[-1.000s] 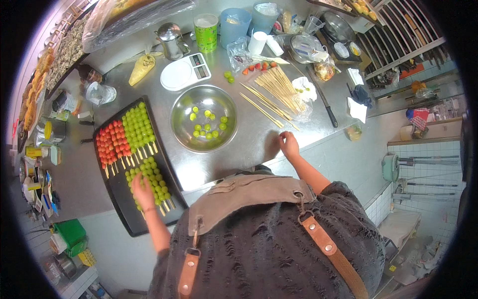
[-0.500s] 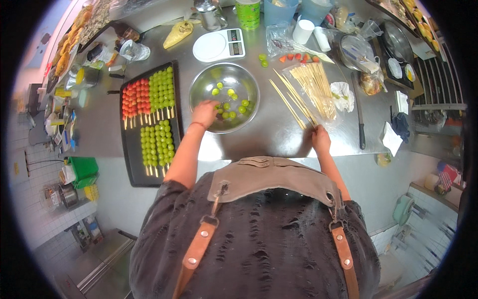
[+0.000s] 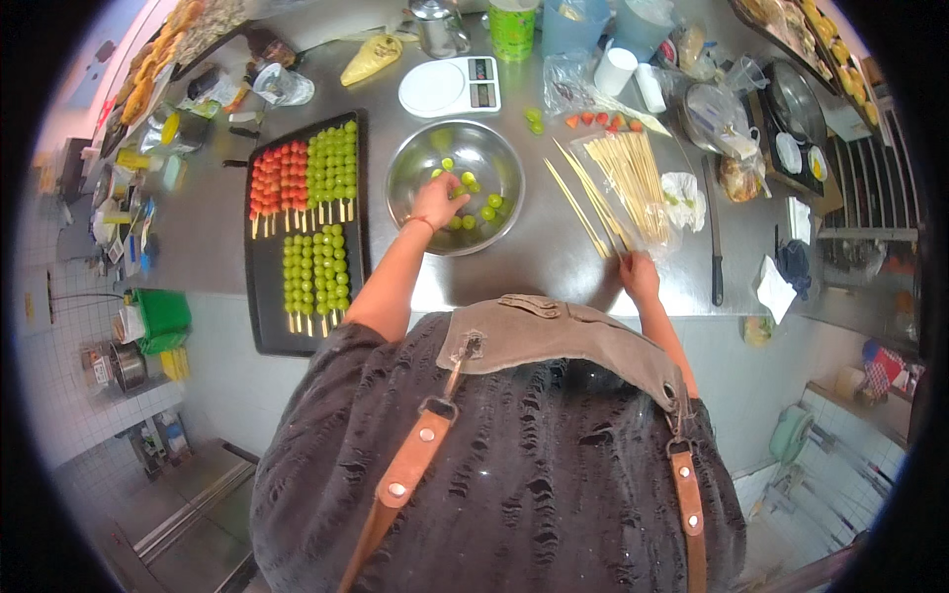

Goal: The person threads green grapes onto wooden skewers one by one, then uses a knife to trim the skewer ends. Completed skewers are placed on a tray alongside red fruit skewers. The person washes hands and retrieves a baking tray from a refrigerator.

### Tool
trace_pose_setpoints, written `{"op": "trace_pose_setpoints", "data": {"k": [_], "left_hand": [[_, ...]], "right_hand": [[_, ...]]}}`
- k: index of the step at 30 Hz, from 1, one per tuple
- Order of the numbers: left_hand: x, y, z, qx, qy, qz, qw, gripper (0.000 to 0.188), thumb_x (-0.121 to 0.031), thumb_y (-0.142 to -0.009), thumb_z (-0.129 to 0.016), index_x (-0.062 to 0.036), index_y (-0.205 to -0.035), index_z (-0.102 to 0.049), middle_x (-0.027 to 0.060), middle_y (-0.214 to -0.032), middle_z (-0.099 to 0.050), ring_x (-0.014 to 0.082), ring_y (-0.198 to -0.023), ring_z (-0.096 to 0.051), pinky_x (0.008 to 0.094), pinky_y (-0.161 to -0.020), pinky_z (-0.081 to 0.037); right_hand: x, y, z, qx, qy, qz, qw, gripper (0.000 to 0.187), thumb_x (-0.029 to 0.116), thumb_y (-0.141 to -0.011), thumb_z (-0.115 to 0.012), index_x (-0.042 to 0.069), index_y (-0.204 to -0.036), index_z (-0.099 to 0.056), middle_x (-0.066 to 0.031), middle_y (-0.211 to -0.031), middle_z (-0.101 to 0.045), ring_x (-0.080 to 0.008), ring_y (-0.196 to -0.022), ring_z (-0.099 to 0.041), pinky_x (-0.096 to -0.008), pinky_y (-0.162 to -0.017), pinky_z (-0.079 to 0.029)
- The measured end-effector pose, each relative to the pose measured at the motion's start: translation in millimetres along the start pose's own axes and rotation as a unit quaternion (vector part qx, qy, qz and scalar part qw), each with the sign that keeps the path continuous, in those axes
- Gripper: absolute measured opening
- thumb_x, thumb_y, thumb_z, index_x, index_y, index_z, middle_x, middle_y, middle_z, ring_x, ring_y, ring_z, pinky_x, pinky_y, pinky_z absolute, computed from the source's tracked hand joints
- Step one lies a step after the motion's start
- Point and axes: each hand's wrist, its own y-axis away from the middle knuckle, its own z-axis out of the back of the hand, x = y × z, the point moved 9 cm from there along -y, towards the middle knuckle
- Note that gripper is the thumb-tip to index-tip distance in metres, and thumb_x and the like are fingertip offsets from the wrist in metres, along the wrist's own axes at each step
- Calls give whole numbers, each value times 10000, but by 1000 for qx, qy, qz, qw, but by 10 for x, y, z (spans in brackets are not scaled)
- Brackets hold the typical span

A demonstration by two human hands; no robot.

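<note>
My left hand (image 3: 440, 202) reaches into a steel mixing bowl (image 3: 506, 158), its fingers curled down among loose green grapes (image 3: 491, 207). What the fingertips hold, if anything, is hidden. At the front right, my right hand (image 3: 641, 275) is closed by the lower end of a long wooden skewer (image 3: 598, 198), which it pinches against the table. Beside it a bundle of wooden skewers (image 3: 623, 168) lies on a clear plastic bag. To the left, a black tray (image 3: 267, 296) bears skewered green grapes (image 3: 316, 267) and skewered red fruit (image 3: 280, 188) in rows.
A white kitchen scale (image 3: 435, 91) stands behind the bowl, with a filled piping bag (image 3: 372, 59) beside it. Strawberries (image 3: 603, 121) and a few grapes lie behind the skewers. A long knife (image 3: 716, 247) rests to the right, near a crumpled white tissue (image 3: 684, 201).
My left hand has shifted toward the bowl's middle, and its fingers have moved among the grapes. My right hand stays at the skewer. The whole view has shifted slightly.
</note>
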Motion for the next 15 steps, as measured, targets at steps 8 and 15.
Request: {"op": "trace_pose_setpoints", "data": {"k": [8, 15], "left_hand": [[-499, 938, 742, 61, 690, -40, 720, 352, -38, -967, -610, -45, -1299, -496, 110, -1245, -576, 210, -1132, -599, 311, -999, -518], [-976, 1419, 1373, 40, 703, -116, 701, 461, -70, -956, -635, -81, -1399, -508, 77, -1276, -593, 141, -1031, -607, 283, -942, -507]], "right_hand": [[193, 272, 67, 19, -46, -43, 998, 258, 179, -895, -574, 52, -1108, -501, -245, -798, -662, -453, -777, -644, -526, -700, -490], [1982, 720, 1787, -197, -30, 177, 964, 240, 120, -963, -589, 170, -1190, -647, -148, -791, -665, -346, -716, -647, -419, -618, -490]]}}
